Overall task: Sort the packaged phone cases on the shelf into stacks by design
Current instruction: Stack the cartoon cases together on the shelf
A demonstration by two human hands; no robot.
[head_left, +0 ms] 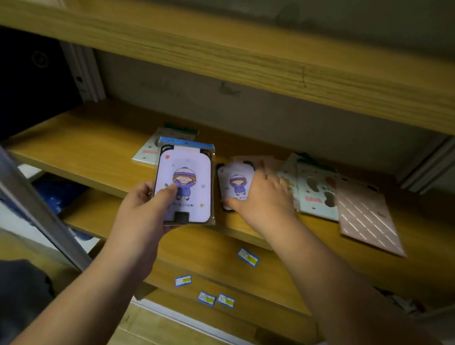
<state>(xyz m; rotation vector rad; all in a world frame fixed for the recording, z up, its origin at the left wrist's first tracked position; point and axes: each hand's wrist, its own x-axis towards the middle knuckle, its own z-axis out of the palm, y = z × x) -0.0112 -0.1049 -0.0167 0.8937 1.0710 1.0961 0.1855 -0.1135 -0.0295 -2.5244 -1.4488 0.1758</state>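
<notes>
Left hand [152, 205]: grips a purple cartoon case stack [185, 182], thumb curled over its face, held above the shelf [91, 150] front edge.
Right hand [265, 197]: fingers curled on a matching purple case [235, 183] lying on the shelf, at 3 o'clock of the held stack.
Mint cases [316, 194]: at 3 o'clock of right hand.
Pink striped case [367, 217]: farthest right.
Rear mint case [150, 149]: at 11 o'clock, behind the held stack.

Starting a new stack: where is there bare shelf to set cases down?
Bare shelf board lies left of the pale green case, and along the front edge under the left hand. Right of the right hand it is crowded with overlapping cases.
</notes>
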